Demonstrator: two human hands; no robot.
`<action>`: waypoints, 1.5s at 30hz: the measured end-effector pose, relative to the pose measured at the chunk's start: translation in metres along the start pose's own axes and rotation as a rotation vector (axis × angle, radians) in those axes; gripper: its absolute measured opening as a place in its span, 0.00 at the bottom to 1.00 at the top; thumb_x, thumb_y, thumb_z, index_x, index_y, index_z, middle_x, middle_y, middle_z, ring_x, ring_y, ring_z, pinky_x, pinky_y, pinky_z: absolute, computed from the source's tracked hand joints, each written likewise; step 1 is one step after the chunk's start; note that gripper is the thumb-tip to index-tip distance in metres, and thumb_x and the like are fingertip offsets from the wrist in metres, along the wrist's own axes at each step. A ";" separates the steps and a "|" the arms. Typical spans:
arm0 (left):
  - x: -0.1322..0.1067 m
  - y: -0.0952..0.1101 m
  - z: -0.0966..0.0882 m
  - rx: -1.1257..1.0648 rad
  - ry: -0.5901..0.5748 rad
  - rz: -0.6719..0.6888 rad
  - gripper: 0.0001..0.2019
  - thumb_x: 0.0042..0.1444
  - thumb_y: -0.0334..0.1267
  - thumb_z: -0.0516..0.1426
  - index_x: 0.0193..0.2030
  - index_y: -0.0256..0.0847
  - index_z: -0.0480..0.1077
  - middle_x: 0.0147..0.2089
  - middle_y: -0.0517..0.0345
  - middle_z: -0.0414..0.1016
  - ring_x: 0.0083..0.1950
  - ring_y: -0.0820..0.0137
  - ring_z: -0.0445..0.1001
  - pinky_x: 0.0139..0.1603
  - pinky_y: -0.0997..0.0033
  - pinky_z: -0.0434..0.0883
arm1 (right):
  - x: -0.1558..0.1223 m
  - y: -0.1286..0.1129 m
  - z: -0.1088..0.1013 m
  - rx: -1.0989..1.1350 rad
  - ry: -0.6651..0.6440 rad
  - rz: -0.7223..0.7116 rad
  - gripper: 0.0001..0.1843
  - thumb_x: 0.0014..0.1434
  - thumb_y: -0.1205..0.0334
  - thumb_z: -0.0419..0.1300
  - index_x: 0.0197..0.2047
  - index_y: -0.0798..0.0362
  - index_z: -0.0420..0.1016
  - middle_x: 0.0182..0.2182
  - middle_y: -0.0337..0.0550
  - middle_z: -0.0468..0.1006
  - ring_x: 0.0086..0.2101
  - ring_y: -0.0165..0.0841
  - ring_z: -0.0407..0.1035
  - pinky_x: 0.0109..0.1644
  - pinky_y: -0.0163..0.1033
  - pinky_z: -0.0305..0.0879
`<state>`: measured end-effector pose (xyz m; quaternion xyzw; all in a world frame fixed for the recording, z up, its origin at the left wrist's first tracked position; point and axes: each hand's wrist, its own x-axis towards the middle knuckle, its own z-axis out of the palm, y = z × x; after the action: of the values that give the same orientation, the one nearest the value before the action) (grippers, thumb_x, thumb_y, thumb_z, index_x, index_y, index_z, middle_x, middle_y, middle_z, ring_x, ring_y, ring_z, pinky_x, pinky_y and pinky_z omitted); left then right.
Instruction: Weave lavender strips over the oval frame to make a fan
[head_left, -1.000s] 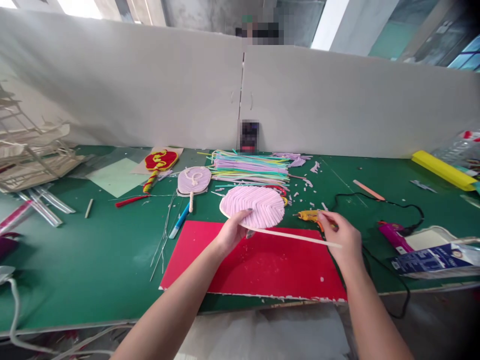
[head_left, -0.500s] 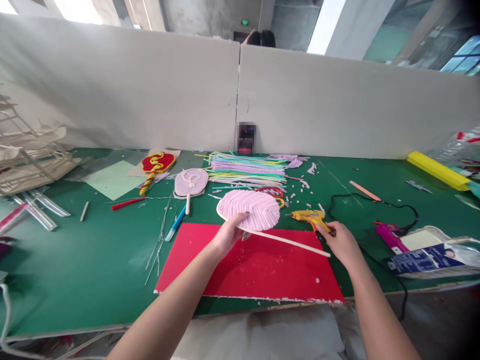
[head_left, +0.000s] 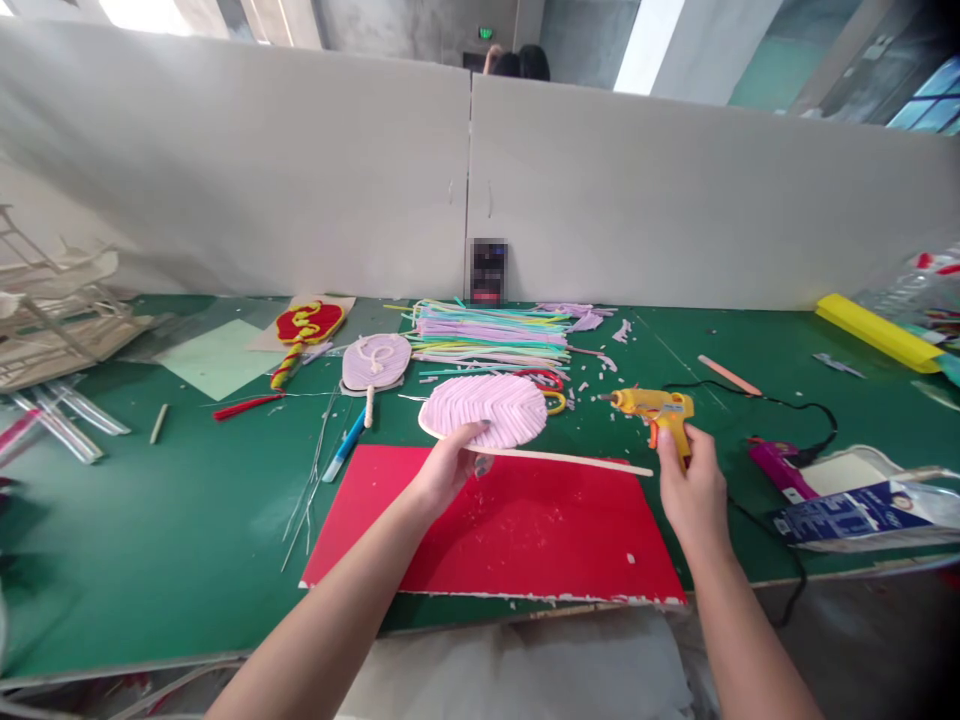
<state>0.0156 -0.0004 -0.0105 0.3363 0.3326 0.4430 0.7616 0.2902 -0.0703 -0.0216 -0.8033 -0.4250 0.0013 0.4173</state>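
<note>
Our panel (head_left: 484,408), a lilac oval, is at the middle of the frame, held just above the upper edge of the red board (head_left: 510,540). Our left hand (head_left: 450,465) pinches it at the lower rim, thumb on the ribbed face and fingers beneath. That face looks done to us: slanted rows fill all we can see of it. A pale strip (head_left: 577,461) lies along the lower rim, then runs off to the right with its end free. We judge that loose length as the part not yet attached; whether the strip is fixed under our thumb, we cannot tell.

Right of centre, our right hand (head_left: 694,485) is closed round the handle of the glue gun (head_left: 652,405). Its nozzle points left, apart from the panel; we cannot tell whether the trigger is pressed.

Behind the panel lie the scissors (head_left: 555,402), and above them in the frame a bundle of stems (head_left: 491,335), with scraps (head_left: 621,330) to its right. Left of centre, a lilac fan (head_left: 377,362) has a handle, which our panel lacks as far as we see. Further left is a red fan (head_left: 310,321).
</note>
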 end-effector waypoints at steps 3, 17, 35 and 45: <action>-0.001 0.003 0.001 -0.018 0.006 -0.001 0.12 0.46 0.41 0.59 0.22 0.38 0.62 0.16 0.66 0.57 0.17 0.79 0.57 0.19 0.77 0.54 | -0.010 -0.018 -0.001 0.040 -0.048 -0.024 0.35 0.51 0.35 0.56 0.52 0.53 0.66 0.41 0.53 0.76 0.38 0.44 0.71 0.36 0.41 0.64; -0.003 0.007 0.003 -0.072 -0.047 0.005 0.12 0.48 0.40 0.59 0.23 0.38 0.61 0.17 0.66 0.57 0.19 0.79 0.55 0.21 0.77 0.53 | -0.058 -0.042 0.032 0.268 -0.029 -0.166 0.24 0.51 0.46 0.63 0.45 0.54 0.69 0.39 0.51 0.77 0.36 0.39 0.73 0.40 0.41 0.69; -0.004 0.006 0.004 -0.015 -0.059 0.017 0.15 0.48 0.45 0.62 0.26 0.38 0.63 0.19 0.67 0.58 0.20 0.80 0.55 0.21 0.77 0.51 | -0.058 -0.032 0.041 0.198 0.119 -0.375 0.24 0.51 0.49 0.64 0.46 0.57 0.70 0.37 0.51 0.79 0.34 0.38 0.75 0.37 0.39 0.72; -0.003 0.004 0.004 -0.007 -0.074 0.014 0.15 0.48 0.46 0.61 0.26 0.38 0.62 0.18 0.67 0.57 0.20 0.79 0.55 0.21 0.77 0.52 | -0.058 -0.029 0.042 0.142 0.168 -0.517 0.20 0.54 0.53 0.63 0.45 0.56 0.69 0.36 0.49 0.78 0.35 0.38 0.74 0.39 0.40 0.73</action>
<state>0.0157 -0.0026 -0.0048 0.3518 0.3004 0.4368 0.7715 0.2184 -0.0732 -0.0494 -0.6342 -0.5786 -0.1421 0.4928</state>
